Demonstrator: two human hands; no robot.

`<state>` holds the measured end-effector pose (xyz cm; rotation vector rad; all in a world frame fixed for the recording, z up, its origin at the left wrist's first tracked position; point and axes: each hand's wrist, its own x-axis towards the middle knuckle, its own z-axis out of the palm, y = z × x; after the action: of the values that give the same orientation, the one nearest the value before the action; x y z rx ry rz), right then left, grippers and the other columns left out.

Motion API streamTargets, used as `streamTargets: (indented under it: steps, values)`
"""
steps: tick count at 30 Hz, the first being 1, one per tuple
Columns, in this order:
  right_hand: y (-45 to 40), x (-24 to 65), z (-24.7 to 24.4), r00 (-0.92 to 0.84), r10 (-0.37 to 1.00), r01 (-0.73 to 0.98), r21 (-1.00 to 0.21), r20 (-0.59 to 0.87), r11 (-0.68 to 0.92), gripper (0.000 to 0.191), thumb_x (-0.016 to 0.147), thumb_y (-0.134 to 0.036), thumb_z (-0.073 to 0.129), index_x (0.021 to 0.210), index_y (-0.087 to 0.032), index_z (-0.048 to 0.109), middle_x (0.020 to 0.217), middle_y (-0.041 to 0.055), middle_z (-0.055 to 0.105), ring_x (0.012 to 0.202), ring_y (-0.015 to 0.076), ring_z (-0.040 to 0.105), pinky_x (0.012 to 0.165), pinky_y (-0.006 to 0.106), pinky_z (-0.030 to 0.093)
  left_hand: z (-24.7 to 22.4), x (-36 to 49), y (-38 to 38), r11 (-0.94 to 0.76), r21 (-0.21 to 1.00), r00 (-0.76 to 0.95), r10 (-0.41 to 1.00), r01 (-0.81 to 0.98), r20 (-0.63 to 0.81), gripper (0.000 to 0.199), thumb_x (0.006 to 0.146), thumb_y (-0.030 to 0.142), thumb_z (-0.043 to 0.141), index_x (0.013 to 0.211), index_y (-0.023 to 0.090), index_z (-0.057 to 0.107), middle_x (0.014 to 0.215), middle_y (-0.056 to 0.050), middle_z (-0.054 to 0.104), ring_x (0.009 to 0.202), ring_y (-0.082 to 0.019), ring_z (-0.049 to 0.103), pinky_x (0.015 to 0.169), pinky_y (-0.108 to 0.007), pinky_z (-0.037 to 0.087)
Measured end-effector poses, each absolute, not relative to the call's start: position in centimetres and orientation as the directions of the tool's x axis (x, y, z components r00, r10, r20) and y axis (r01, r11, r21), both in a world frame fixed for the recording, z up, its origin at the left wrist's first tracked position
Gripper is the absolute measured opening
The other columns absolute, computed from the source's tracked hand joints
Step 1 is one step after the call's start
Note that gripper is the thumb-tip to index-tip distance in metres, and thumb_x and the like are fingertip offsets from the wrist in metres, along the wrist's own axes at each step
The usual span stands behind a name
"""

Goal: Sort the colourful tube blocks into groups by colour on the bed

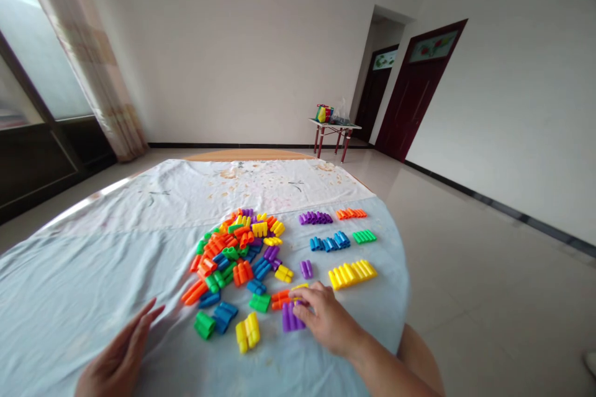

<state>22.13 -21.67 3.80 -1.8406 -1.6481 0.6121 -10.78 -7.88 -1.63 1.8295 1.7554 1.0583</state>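
Note:
My left hand (121, 350) rests on the light blue tablecloth with its fingers stretched out and holds nothing. My right hand (328, 319) is bent over a purple tube-shaped plastic building block (290, 317), thumb and fingers closed at its right side. Just beyond the fingertips, an orange block (280, 299) and a partly covered yellow block (300, 287) lie close by. A loose yellow block (248, 332) sits between my hands, with a green block (204, 325) and a blue block (225, 317) to its left.
A mixed heap of blocks (228, 248) lies mid-table. To the right are single-colour groups: purple (315, 218), orange (352, 214), blue (330, 242), green (364, 236) and yellow (352, 274). A small table (333, 124) with bags stands by the far wall.

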Motion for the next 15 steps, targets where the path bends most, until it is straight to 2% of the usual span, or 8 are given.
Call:
streamTargets:
  steps: [3, 7, 9, 13, 15]
  values:
    - [-22.0, 21.9, 3.0, 0.132, 0.991, 0.755, -0.651, 0.033, -0.079, 0.021, 0.084, -0.028, 0.053, 0.102, -0.024, 0.064, 0.091, 0.004, 0.062, 0.092, 0.0206, 0.054, 0.086, 0.035, 0.039, -1.0, -10.6, -8.2, -0.043, 0.786, -0.045, 0.995, 0.616, 0.089, 0.049, 0.072, 0.053, 0.045, 0.109, 0.025, 0.062, 0.122, 0.003, 0.061, 0.118, -0.021, 0.05, 0.104, -0.033, 0.03]
    - [-22.4, 22.0, 2.6, 0.154, 0.977, 0.783, -0.622, 0.148, -0.03, 0.018, 0.083, -0.026, 0.058, 0.1, -0.022, 0.062, 0.096, 0.0033, 0.063, 0.098, 0.0219, 0.051, 0.089, 0.036, 0.038, -0.1, -10.3, -8.6, -0.023, 0.802, -0.045, 0.997, 0.596, 0.062, 0.051, 0.072, 0.053, 0.045, 0.111, 0.024, 0.061, 0.123, 0.001, 0.06, 0.12, -0.023, 0.048, 0.106, -0.035, 0.027]
    - [-22.8, 21.9, 2.5, 0.15, 0.972, 0.782, -0.623, 0.181, -0.005, 0.024, 0.079, -0.026, 0.063, 0.103, -0.023, 0.061, 0.102, 0.0031, 0.061, 0.101, 0.0223, 0.05, 0.091, 0.036, 0.037, -0.1, -10.2, -8.5, -0.03, 0.806, -0.033, 0.998, 0.591, 0.061, 0.051, 0.072, 0.054, 0.045, 0.111, 0.024, 0.061, 0.121, 0.0, 0.062, 0.12, -0.024, 0.048, 0.107, -0.037, 0.028]
    - [-23.4, 21.4, 1.7, 0.063, 0.983, 0.787, -0.615, 0.172, 0.057, 0.052, 0.068, -0.022, 0.074, 0.117, -0.026, 0.055, 0.112, 0.0034, 0.057, 0.106, 0.0228, 0.048, 0.097, 0.036, 0.036, -0.5, -10.6, -7.6, -0.053, 0.829, -0.021, 0.997, 0.557, 0.078, 0.049, 0.075, 0.055, 0.043, 0.106, 0.023, 0.064, 0.125, -0.001, 0.059, 0.12, -0.025, 0.048, 0.107, -0.039, 0.028]
    - [-23.4, 21.1, 1.3, 0.014, 0.988, 0.792, -0.605, 0.155, 0.084, 0.055, 0.068, -0.019, 0.073, 0.119, -0.027, 0.054, 0.113, 0.0036, 0.056, 0.107, 0.0219, 0.048, 0.098, 0.033, 0.036, -0.4, -10.7, -6.8, -0.067, 0.832, -0.027, 0.995, 0.55, 0.098, 0.05, 0.076, 0.056, 0.041, 0.104, 0.023, 0.065, 0.129, -0.002, 0.056, 0.119, -0.025, 0.049, 0.106, -0.039, 0.03]
